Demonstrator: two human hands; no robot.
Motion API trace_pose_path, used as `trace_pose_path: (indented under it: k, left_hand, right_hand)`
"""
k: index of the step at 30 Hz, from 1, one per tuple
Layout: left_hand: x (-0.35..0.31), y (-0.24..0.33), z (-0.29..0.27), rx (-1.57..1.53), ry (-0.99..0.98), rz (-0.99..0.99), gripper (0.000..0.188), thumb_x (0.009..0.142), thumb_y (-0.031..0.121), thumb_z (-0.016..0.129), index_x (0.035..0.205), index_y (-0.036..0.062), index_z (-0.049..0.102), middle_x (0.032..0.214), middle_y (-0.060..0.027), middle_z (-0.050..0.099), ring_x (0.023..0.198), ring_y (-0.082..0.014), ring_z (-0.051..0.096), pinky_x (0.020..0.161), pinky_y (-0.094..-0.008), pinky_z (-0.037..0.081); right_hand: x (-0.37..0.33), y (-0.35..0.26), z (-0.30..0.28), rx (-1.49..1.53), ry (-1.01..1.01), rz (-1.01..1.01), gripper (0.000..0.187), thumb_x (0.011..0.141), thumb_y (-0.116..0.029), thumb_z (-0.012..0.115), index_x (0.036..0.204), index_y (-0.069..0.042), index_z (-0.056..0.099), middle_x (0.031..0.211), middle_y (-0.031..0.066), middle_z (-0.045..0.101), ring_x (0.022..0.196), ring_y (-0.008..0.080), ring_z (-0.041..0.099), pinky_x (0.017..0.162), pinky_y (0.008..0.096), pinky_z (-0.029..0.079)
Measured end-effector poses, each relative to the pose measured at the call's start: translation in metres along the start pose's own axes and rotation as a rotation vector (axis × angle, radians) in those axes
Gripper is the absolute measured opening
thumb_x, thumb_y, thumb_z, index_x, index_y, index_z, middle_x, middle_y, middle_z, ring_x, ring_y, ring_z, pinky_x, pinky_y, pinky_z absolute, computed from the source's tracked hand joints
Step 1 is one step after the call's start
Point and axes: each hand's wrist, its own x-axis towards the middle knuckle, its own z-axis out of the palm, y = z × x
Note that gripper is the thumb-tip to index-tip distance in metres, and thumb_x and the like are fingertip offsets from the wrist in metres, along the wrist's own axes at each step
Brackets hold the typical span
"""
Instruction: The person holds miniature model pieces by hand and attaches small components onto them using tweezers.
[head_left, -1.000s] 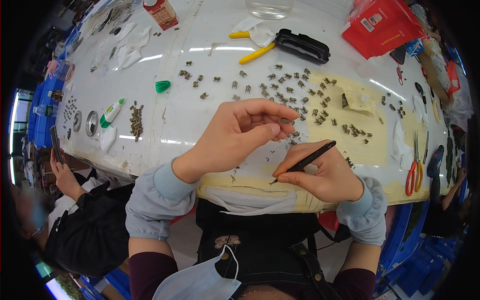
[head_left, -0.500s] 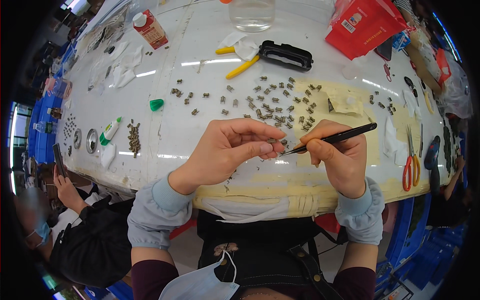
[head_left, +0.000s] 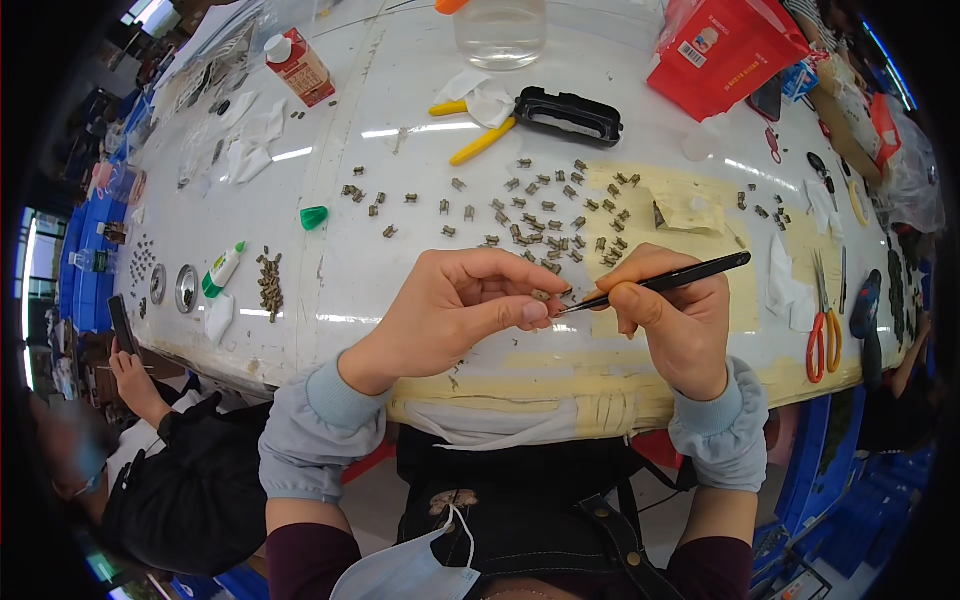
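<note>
My left hand [head_left: 450,310] pinches a small metal part [head_left: 541,296] between thumb and fingertips, above the near part of the white table. Black tweezers [head_left: 680,276] are gripped in my right hand [head_left: 675,315]. Their fine tip points left and reaches the small part or lies right beside it; whether it touches I cannot tell. Just beyond both hands, several small metal parts [head_left: 548,206] of a similar look lie scattered over the table top. The fingers partly hide the held part.
At left are a green-and-white glue bottle [head_left: 222,270], round tins [head_left: 186,284] and a pile of small parts [head_left: 270,284]. Yellow-handled pliers [head_left: 484,142] and a black case [head_left: 568,117] lie farther off. Scissors [head_left: 824,330] lie at right. A person [head_left: 180,470] sits at left.
The tweezers' tip has come slightly closer to the small part. My hands hold nearly the same place, and the view has shifted a little.
</note>
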Motion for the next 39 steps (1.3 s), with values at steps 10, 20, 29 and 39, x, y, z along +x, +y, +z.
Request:
trace_pose_path:
  k: [10, 20, 29, 39]
  left_hand:
    - [0.002, -0.002, -0.006, -0.042, -0.071, -0.074, 0.027, 0.091, -0.001, 0.059, 0.117, -0.0054, 0.059, 0.103, -0.0138, 0.066, 0.091, -0.016, 0.065, 0.082, -0.0278, 0.053]
    - [0.005, 0.0, -0.002, -0.009, -0.091, 0.07, 0.036, 0.089, -0.01, 0.045, 0.125, -0.0054, 0.052, 0.126, -0.0189, 0.058, 0.117, -0.0239, 0.057, 0.103, -0.035, 0.044]
    - [0.005, 0.002, -0.001, 0.012, -0.096, 0.026, 0.033, 0.093, -0.005, 0.049, 0.126, -0.0058, 0.05, 0.128, -0.0197, 0.056, 0.119, -0.0257, 0.057, 0.1, -0.0341, 0.047]
    - [0.004, 0.002, -0.002, 0.032, -0.074, 0.041, 0.033, 0.09, -0.01, 0.048, 0.123, -0.0057, 0.051, 0.129, -0.0198, 0.055, 0.121, -0.0261, 0.056, 0.101, -0.0339, 0.046]
  right_hand:
    - [0.0, 0.0, -0.001, 0.006, -0.006, 0.005, 0.013, 0.085, -0.007, 0.07, 0.093, 0.003, 0.069, 0.079, 0.0072, 0.064, 0.061, 0.0093, 0.055, 0.053, 0.0213, 0.044]
    - [0.0, -0.004, 0.001, -0.018, 0.024, -0.004, 0.014, 0.085, -0.007, 0.068, 0.091, 0.006, 0.067, 0.077, 0.0095, 0.061, 0.056, 0.011, 0.053, 0.051, 0.0224, 0.04]
    - [-0.001, -0.006, -0.008, -0.008, -0.035, 0.027, 0.012, 0.084, -0.005, 0.07, 0.094, 0.003, 0.069, 0.08, 0.007, 0.065, 0.062, 0.0091, 0.056, 0.054, 0.0213, 0.044]
    - [0.003, -0.008, -0.008, -0.485, -0.343, 0.309, 0.008, 0.077, -0.006, 0.071, 0.08, 0.001, 0.071, 0.058, 0.0057, 0.061, 0.051, 0.0098, 0.053, 0.049, 0.0253, 0.039]
